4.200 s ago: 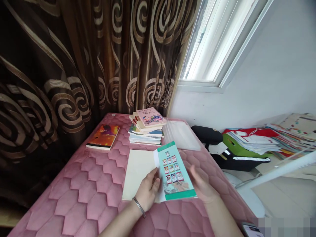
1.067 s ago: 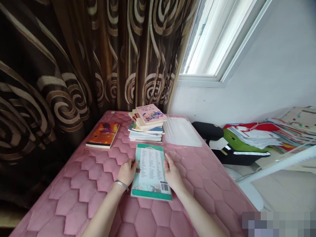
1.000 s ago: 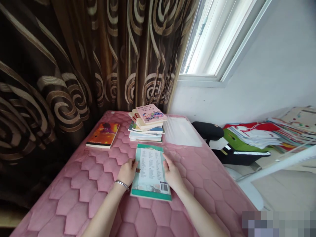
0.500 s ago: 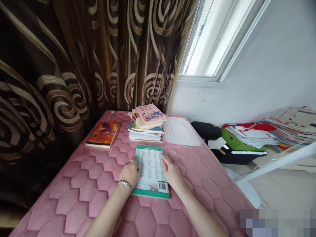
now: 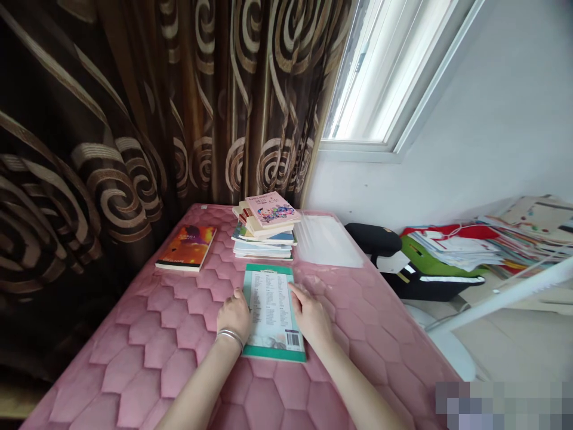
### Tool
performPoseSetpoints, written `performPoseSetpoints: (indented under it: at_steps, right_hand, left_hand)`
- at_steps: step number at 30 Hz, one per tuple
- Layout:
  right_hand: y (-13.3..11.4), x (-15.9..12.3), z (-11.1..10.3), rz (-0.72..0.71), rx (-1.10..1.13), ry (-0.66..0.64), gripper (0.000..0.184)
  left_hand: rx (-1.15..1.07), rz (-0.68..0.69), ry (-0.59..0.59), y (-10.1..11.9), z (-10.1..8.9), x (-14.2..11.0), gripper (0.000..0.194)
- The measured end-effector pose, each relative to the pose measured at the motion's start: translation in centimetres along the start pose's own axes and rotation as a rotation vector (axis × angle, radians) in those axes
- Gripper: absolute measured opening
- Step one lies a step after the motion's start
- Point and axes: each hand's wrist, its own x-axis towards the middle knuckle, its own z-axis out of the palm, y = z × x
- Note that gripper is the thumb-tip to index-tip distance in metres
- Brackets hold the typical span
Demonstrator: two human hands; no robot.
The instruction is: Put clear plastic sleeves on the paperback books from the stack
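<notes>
A thin green-bordered book lies back cover up, barcode toward me, on the pink quilted surface. My left hand, with a metal bangle on the wrist, rests against the book's left edge, fingers curled down along it. My right hand lies on the book's right edge with the fingers stretched forward. Both hands press on the book and hold nothing else.
A stack of books with a pink cartoon cover on top stands just beyond. An orange book lies at the left, clear plastic sleeves at the right. Brown swirl curtain behind; black chair and paper piles at the right.
Four seconds ago the book lay open with my hands on its pages; it is closed now, back cover up. In the last second my hands slid slightly along its two side edges.
</notes>
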Motion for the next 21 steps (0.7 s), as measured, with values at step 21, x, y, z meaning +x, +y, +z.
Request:
performPoseSetpoints:
  at_steps: [21]
  right_hand:
    - [1.4, -0.1, 0.8, -0.226, -0.032, -0.054, 0.036]
  left_hand:
    - [0.155, 0.109, 0.204, 0.8, -0.3, -1.9, 0.045]
